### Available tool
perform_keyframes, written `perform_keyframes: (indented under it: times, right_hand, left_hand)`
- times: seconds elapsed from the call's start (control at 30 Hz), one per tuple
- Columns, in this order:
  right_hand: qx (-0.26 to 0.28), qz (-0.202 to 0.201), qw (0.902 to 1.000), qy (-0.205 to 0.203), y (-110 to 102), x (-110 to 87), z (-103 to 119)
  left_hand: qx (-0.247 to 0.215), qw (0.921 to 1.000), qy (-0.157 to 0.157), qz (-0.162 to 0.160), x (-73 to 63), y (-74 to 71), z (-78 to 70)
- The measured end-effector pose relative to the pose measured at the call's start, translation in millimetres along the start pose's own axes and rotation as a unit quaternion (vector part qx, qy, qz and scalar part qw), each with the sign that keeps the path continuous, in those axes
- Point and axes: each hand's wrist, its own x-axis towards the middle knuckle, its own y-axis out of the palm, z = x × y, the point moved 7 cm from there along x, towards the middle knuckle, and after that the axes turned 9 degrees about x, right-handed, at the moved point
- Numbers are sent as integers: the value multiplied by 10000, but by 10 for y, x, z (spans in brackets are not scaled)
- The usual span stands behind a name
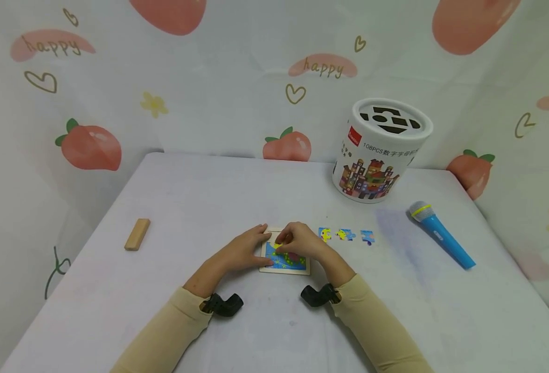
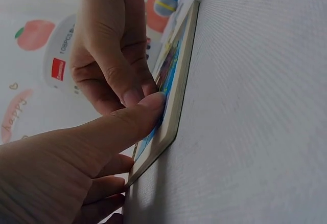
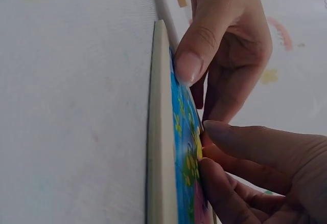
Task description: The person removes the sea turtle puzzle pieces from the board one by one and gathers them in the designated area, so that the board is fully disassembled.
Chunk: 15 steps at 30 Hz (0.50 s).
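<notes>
A small jigsaw puzzle in a wooden frame [image 1: 285, 272] lies on the table, its picture mostly blue with yellow and dark pink. At its left side is my left hand [image 1: 243, 251], the thumb [image 2: 152, 103] pressing on the lower left of the picture and the other fingers along the frame's edge. My right hand [image 1: 304, 241] reaches over the puzzle's upper part and pinches a yellow puzzle piece [image 3: 200, 144] at the surface. Fingers hide much of that piece. Right of the frame lie three loose puzzle pieces [image 1: 324, 234], blue and yellow.
A white bucket [image 1: 372, 155] with a shape-cutout lid stands at the back right. The blue toy microphone [image 1: 447, 238] lies at the right, and a wooden block [image 1: 137, 234] at the left. Behind the table hangs a peach-patterned cloth [image 1: 218, 93].
</notes>
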Motion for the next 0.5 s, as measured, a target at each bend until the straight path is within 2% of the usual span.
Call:
perform_keyframes:
  times: [0.3,0.5]
  right_hand:
    - [95,66,9998,-175,46,-30,44]
    - [62,-58,9997,-220,47,-19,28]
  left_hand:
    - [37,9999,-96,66,-9,6,0]
    - [79,9999,-47,72,1,0,-12]
